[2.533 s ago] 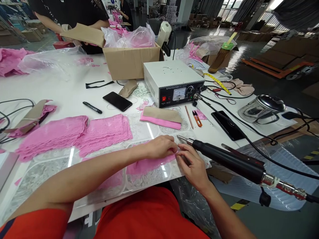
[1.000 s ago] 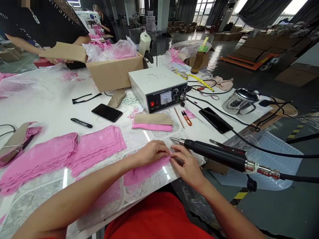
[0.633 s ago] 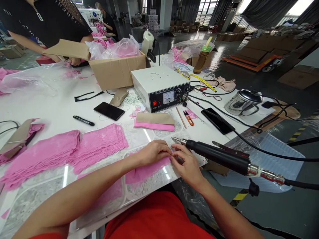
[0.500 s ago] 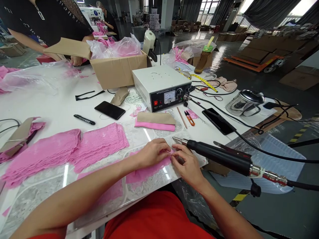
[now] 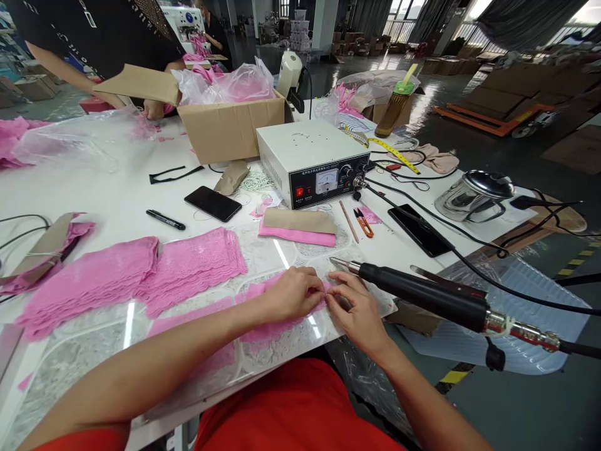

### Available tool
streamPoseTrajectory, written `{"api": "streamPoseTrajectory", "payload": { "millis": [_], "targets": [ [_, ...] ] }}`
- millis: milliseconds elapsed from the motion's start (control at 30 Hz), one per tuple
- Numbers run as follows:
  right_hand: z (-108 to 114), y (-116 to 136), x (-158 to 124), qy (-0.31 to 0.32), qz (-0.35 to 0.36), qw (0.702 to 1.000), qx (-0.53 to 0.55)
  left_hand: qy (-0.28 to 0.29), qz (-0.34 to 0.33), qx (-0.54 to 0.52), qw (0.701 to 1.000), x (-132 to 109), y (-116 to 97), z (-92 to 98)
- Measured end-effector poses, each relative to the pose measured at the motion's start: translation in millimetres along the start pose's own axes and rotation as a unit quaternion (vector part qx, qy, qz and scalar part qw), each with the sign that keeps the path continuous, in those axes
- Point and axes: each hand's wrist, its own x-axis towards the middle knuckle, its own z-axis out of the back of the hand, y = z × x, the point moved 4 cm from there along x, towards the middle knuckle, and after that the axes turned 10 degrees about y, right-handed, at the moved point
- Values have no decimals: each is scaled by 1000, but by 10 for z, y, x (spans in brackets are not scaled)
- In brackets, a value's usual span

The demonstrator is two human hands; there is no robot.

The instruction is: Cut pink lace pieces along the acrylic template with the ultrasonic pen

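Observation:
A piece of pink lace fabric (image 5: 267, 332) lies at the table's front edge, partly under my hands. My left hand (image 5: 298, 293) is closed, its thumb and fingers pinching the right end of that fabric. Facing it, my right hand (image 5: 357, 310) pinches the same edge, and the fingertips of both hands almost meet. Just beyond my right hand is a black handpiece (image 5: 417, 291) with a pointed metal tip aimed left; neither hand grips it. More pink fabric (image 5: 200, 313) lies flat beneath my left forearm.
Stacks of pink lace pieces (image 5: 197, 263) are on the left. A white generator box (image 5: 312, 156) stands behind, cabled to the handpiece. Nearby lie a folded pink-and-tan bundle (image 5: 298, 227), orange snips (image 5: 364, 223), phones (image 5: 213, 203), a marker (image 5: 165, 219) and a glass jug (image 5: 472, 194). A co-worker stands behind an open carton (image 5: 232, 128).
My fingertips have come closer together at the fabric's right edge, both now pinching there. The whole view has shifted slightly; the things on the table stay in place.

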Motion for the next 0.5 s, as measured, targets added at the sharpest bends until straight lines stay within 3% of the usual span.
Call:
{"api": "streamPoseTrajectory", "payload": {
  "millis": [233,500],
  "targets": [
    [20,23,-9,-11,-6,1000,9,-10,19,-65,998,12,37,33],
    [-3,32,-10,-23,-21,999,-35,-79,70,-186,977,-69,55,153]
  ]
}}
